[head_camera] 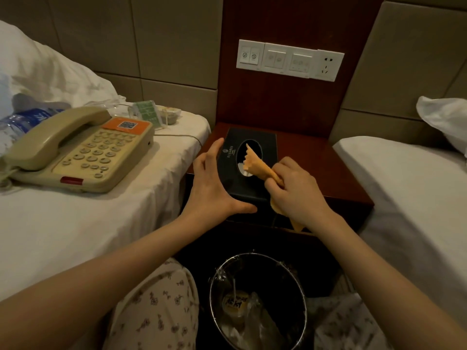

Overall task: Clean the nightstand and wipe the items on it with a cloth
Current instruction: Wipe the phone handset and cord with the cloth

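A black tissue box (235,170) sits on the dark red wooden nightstand (316,162) between two beds. My left hand (214,183) lies against the box's left side with straight fingers, thumb along its near edge. My right hand (295,190) grips a bunched orange cloth (257,162) over the box's right near corner; one cloth end points across the box's oval opening, another hangs below my wrist. White tissue shows in the opening.
A beige telephone (83,152) lies on the left bed (75,223), with a water bottle (22,122) and small packets (149,113) behind it. A lined waste bin (257,299) stands below the nightstand. A switch panel (288,59) is on the wall. The right bed (404,185) borders the nightstand.
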A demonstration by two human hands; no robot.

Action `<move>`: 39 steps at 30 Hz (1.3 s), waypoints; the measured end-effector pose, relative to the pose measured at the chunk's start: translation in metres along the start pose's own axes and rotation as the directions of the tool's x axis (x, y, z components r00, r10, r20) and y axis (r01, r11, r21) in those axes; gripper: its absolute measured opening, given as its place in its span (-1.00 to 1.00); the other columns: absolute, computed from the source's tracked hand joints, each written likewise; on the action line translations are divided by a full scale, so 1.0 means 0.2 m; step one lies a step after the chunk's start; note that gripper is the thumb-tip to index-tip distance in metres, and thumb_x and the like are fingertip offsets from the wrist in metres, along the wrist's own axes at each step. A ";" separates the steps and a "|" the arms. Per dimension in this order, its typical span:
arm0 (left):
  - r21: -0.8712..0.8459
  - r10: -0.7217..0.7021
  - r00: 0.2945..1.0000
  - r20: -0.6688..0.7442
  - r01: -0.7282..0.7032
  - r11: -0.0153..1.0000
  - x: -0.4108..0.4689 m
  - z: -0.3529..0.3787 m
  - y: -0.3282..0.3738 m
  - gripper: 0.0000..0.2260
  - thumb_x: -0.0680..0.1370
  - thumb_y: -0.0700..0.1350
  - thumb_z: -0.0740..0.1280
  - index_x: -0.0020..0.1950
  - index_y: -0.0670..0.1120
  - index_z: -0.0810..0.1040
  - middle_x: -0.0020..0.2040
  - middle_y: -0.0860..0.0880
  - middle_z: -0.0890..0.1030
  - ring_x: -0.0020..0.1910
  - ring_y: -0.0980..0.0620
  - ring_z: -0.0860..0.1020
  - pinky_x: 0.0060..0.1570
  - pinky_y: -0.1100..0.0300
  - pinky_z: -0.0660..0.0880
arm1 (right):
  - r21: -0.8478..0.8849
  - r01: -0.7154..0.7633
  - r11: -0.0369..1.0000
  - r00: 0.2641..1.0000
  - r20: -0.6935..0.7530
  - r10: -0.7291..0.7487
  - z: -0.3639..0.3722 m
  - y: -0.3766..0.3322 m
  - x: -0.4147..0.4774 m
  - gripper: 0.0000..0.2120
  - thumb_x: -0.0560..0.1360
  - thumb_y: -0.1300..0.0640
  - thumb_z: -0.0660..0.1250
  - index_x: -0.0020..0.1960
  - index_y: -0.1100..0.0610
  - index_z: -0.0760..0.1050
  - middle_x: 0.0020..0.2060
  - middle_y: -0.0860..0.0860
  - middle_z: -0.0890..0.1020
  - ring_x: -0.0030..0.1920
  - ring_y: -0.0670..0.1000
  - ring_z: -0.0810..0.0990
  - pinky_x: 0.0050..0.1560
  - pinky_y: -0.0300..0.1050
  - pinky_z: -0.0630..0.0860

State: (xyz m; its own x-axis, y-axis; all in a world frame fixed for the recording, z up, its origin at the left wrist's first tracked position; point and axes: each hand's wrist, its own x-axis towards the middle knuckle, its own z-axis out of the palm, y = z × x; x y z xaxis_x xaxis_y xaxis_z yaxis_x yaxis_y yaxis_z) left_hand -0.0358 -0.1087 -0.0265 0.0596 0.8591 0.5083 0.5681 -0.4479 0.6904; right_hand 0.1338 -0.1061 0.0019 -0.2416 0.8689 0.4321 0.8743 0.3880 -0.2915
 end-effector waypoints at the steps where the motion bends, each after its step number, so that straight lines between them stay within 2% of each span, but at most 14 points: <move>1: -0.005 0.001 1.000 -0.017 -0.001 1.000 0.01 -0.01 0.00 0.14 0.12 -0.02 0.64 0.50 0.07 -0.02 0.44 -0.03 0.12 0.39 0.07 0.17 0.34 0.19 0.25 | -0.002 0.017 1.000 1.000 -0.006 -0.017 0.00 -0.01 -0.01 -0.83 0.54 0.10 0.18 -0.22 0.10 0.35 -0.17 -0.03 0.37 -0.29 -0.04 0.36 -0.38 -0.25 0.22; 4: -0.049 -0.024 0.998 -0.059 0.021 0.999 0.04 -0.03 -0.03 0.12 0.11 -0.02 0.65 0.49 0.09 0.01 0.43 -0.05 0.14 0.40 0.01 0.20 0.35 0.02 0.33 | -0.062 0.104 0.993 0.995 0.004 -0.104 -0.01 -0.06 -0.02 -0.88 0.55 0.08 0.17 -0.13 0.10 0.39 -0.15 -0.05 0.35 -0.22 -0.04 0.34 -0.33 -0.23 0.22; 7: -0.096 -0.054 0.995 -0.086 0.046 0.994 0.05 -0.04 -0.07 0.12 0.11 0.00 0.64 0.49 0.09 0.02 0.41 -0.06 0.16 0.38 0.03 0.22 0.30 0.12 0.35 | -0.224 0.193 0.955 0.981 0.068 -0.182 0.00 -0.12 0.01 -0.77 0.56 0.03 0.14 0.08 0.14 0.44 -0.09 -0.05 0.33 -0.14 -0.05 0.31 -0.19 -0.17 0.30; 9: -0.123 -0.055 0.993 -0.102 0.043 0.992 0.05 -0.03 -0.08 0.12 0.11 0.01 0.63 0.49 0.08 0.02 0.41 -0.08 0.16 0.38 0.02 0.24 0.28 0.16 0.34 | -0.270 0.240 0.932 0.970 0.102 -0.220 0.00 -0.17 0.04 -0.76 0.57 0.01 0.11 0.09 0.13 0.43 -0.10 -0.05 0.30 -0.14 -0.05 0.31 -0.20 -0.16 0.32; 12: -0.124 -0.048 0.992 -0.118 0.033 0.992 0.06 -0.02 -0.07 0.07 0.17 -0.07 0.61 0.50 0.02 0.02 0.41 -0.13 0.17 0.38 -0.01 0.24 0.27 0.22 0.27 | -0.228 0.290 0.929 0.953 0.160 -0.257 0.02 -0.25 0.13 -0.79 0.57 0.03 0.12 0.04 0.12 0.43 -0.12 -0.05 0.32 -0.17 -0.03 0.33 -0.21 -0.14 0.30; 16: -0.227 -0.068 0.986 -0.152 0.032 0.973 0.07 -0.01 -0.08 0.01 0.20 -0.12 0.61 0.47 0.05 0.04 0.39 -0.08 0.20 0.27 0.11 0.30 0.25 0.25 0.32 | -0.227 0.198 0.954 0.971 0.175 -0.160 0.06 -0.29 0.31 -0.82 0.57 0.09 0.13 0.03 0.15 0.46 -0.12 0.01 0.36 -0.15 0.02 0.37 -0.19 -0.08 0.29; 19: -0.232 -0.029 0.989 -0.144 -0.005 0.973 0.09 -0.02 -0.09 -0.02 0.22 -0.14 0.61 0.46 0.00 0.06 0.42 0.00 0.15 0.27 0.24 0.19 0.18 0.46 0.30 | -0.271 0.081 0.959 0.983 0.182 -0.032 0.09 -0.27 0.46 -0.80 0.57 0.11 0.15 0.08 0.17 0.48 -0.04 0.10 0.45 -0.03 0.13 0.48 -0.15 -0.06 0.34; 21: -0.229 -0.029 0.993 -0.118 0.001 0.973 0.10 -0.03 -0.09 -0.02 0.23 -0.14 0.60 0.46 -0.01 0.05 0.44 0.02 0.13 0.27 0.24 0.17 0.12 0.53 0.28 | -0.238 -0.006 0.971 0.985 0.169 0.048 0.12 -0.24 0.53 -0.83 0.57 0.11 0.15 0.02 0.15 0.48 -0.05 0.10 0.50 -0.08 0.12 0.50 -0.17 -0.06 0.36; 24: -0.258 -0.026 0.999 -0.022 0.019 0.966 0.12 -0.05 -0.13 -0.09 0.30 -0.17 0.56 0.43 0.09 0.02 0.42 -0.01 0.17 0.29 0.19 0.22 0.08 0.52 0.29 | -0.141 -0.083 0.986 0.979 0.174 0.107 0.13 -0.22 0.55 -0.82 0.58 0.10 0.13 -0.18 0.08 0.40 -0.25 0.03 0.47 -0.24 0.05 0.46 -0.25 -0.07 0.37; 28: -0.431 -0.085 0.966 0.244 0.187 0.883 0.16 -0.16 -0.19 -0.20 0.44 -0.37 0.38 0.44 0.17 0.04 0.35 -0.05 0.28 0.27 0.06 0.35 0.00 0.40 0.39 | -0.167 -0.072 0.983 0.984 0.149 0.097 0.12 -0.20 0.53 -0.85 0.58 0.11 0.13 -0.12 0.09 0.42 -0.26 0.00 0.45 -0.22 0.05 0.47 -0.23 -0.07 0.39; 31: -0.446 -0.117 0.961 0.251 0.222 0.867 0.17 -0.18 -0.22 -0.27 0.45 -0.37 0.38 0.45 0.12 0.11 0.32 -0.05 0.31 0.25 0.01 0.40 -0.02 0.35 0.44 | -0.148 -0.104 0.983 0.976 0.176 0.130 0.09 -0.20 0.52 -0.80 0.57 0.11 0.13 -0.23 0.07 0.39 -0.31 0.00 0.44 -0.28 0.04 0.46 -0.30 -0.10 0.36; 34: -0.441 -0.163 0.963 0.214 0.244 0.864 0.16 -0.16 -0.24 -0.43 0.46 -0.31 0.39 0.35 0.05 0.25 0.16 -0.02 0.38 0.15 -0.01 0.45 -0.13 0.31 0.47 | -0.102 -0.058 0.993 0.977 0.197 0.077 0.08 -0.26 0.47 -0.76 0.55 0.09 0.15 -0.29 0.06 0.36 -0.36 -0.02 0.42 -0.38 -0.01 0.40 -0.41 -0.16 0.28; 37: -0.485 -0.194 0.964 0.181 0.259 0.835 0.16 -0.15 -0.22 -0.65 0.49 -0.37 0.33 0.10 0.03 0.37 -0.03 0.04 0.47 0.00 0.05 0.51 -0.32 0.30 0.48 | -0.131 0.078 0.988 0.986 0.155 -0.057 0.10 -0.36 0.34 -0.86 0.55 0.06 0.16 -0.07 0.10 0.45 -0.20 -0.01 0.43 -0.21 0.01 0.43 -0.29 -0.11 0.33; 39: -0.524 -0.172 0.972 0.161 0.231 0.820 0.16 -0.15 -0.21 -0.60 0.46 -0.51 0.21 0.01 -0.01 0.42 -0.12 0.03 0.52 -0.12 0.16 0.58 -0.38 0.35 0.48 | -0.224 0.109 0.968 0.991 0.098 -0.089 0.15 -0.38 0.25 -0.74 0.56 0.05 0.15 0.18 0.12 0.42 0.03 0.05 0.44 0.05 0.09 0.43 -0.11 -0.04 0.40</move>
State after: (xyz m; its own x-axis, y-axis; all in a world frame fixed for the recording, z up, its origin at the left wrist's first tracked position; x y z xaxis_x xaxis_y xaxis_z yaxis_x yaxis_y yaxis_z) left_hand -0.0830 -0.0699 -0.0247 0.0925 0.9517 0.2929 0.0494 -0.2982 0.9532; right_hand 0.0427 -0.0829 0.0211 -0.3585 0.8568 0.3705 0.9147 0.4018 -0.0441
